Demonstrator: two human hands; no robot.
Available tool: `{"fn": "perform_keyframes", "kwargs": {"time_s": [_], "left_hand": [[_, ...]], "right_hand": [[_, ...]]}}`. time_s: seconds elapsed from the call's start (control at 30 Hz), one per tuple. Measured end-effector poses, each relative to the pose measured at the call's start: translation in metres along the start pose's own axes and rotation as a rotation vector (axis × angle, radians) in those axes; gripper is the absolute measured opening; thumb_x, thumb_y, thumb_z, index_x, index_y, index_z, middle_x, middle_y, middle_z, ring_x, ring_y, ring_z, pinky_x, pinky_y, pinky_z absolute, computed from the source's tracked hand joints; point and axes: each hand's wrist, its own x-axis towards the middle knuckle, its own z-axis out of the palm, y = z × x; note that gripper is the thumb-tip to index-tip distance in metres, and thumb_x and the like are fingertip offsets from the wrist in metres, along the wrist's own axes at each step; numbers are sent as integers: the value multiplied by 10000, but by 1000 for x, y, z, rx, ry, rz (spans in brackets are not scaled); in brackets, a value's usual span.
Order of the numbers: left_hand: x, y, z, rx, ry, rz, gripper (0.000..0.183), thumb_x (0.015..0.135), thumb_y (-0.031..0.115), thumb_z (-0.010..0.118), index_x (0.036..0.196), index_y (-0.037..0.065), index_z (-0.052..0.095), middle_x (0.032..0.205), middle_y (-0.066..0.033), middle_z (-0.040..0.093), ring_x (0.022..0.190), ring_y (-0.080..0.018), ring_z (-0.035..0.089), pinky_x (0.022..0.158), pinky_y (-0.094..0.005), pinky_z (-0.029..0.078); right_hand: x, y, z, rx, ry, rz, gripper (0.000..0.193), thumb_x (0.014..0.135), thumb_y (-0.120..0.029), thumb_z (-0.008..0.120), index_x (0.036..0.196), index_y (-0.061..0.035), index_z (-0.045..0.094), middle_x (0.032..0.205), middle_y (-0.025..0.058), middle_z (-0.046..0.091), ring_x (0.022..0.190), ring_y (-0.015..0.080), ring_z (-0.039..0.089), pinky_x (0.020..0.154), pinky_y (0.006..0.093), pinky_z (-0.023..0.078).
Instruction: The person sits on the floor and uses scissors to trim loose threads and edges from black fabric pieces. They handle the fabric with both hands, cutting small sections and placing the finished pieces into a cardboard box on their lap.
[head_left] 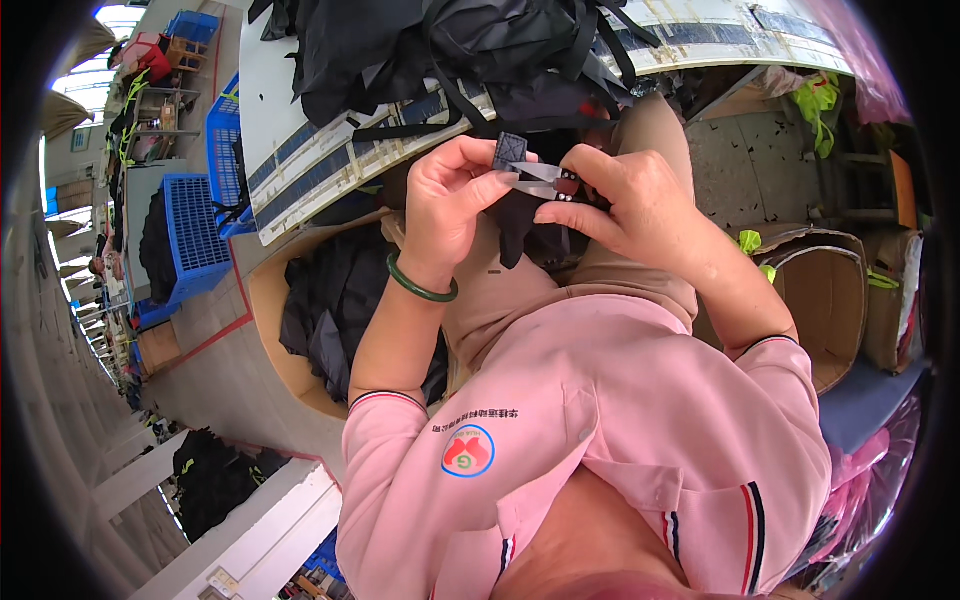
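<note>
My left hand [452,205], with a green bangle at its wrist, pinches the end of a dark webbing strap [510,152] that has a box of stitching on it. Thread snips [540,187] sit in my right hand [635,195], their two silver blades parted and pointing left. The blade tips reach my left fingertips, just below the stitched end. Black fabric [517,225] hangs beneath the blades, over my lap. Whether a thread lies between the blades is too small to tell.
A heap of black fabric and straps [400,50] covers part of the worn white table [280,185] ahead. A cardboard box [270,330] with black fabric stands at my left, another box [815,290] at my right. Blue crates [195,235] stand farther left.
</note>
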Motion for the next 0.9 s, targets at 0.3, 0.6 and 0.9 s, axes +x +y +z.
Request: {"fn": "perform_keyframes", "kwargs": {"time_s": [0.3,0.6,0.9], "left_hand": [[0,3,3,9,-61,154,134,805,-63,625,938,-59,611,951,-108,655,868,-144,613,830,-294,495],[-1,0,0,40,-92,152,139,793,-90,617,927,-54,611,979,-111,642,888,-140,600,837,-297,479],[-3,3,5,22,-89,118,136,797,-103,596,926,-60,603,994,-130,642,912,-164,613,843,-308,496]], "right_hand": [[5,-1,-4,99,-4,54,378,777,-351,717,774,-19,535,598,107,583,521,297,570,485,366,425],[5,-1,-9,224,-81,153,386,781,-355,717,764,-13,538,563,120,547,499,300,534,478,362,397],[5,-7,-4,-80,31,-47,377,802,-389,671,781,-47,515,600,82,596,539,294,584,472,378,427]]}}
